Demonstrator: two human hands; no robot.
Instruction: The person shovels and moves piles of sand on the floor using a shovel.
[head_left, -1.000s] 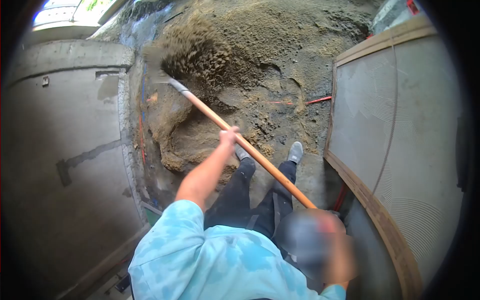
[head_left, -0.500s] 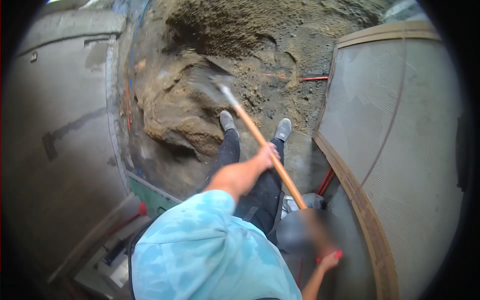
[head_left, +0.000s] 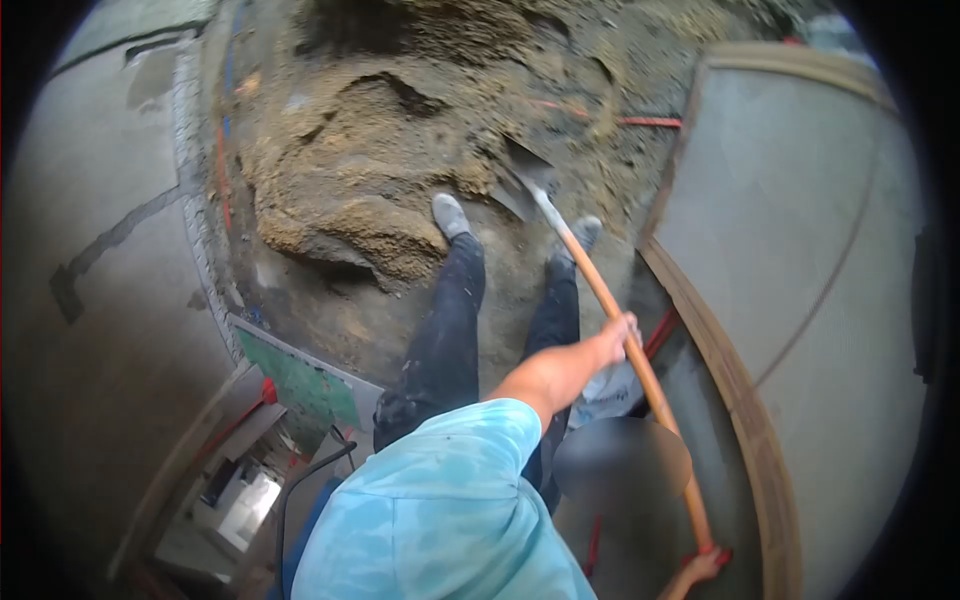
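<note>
just clear of the wooden edge [head_left: 738, 395], left hand [head_left: 618, 338] and right hand [head_left: 706, 564] seem closed around the shovel [head_left: 600, 288].

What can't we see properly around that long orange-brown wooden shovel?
All in the head view, now:
- Grey metal shovel blade: smeared by blur, so its exact shape is unclear.
- Beside the lower handle: a round blur hides what's there.
- Right arm: cut off by the bottom edge beyond the right hand.
- Crumpled white bag: lettering too small to read.
</note>
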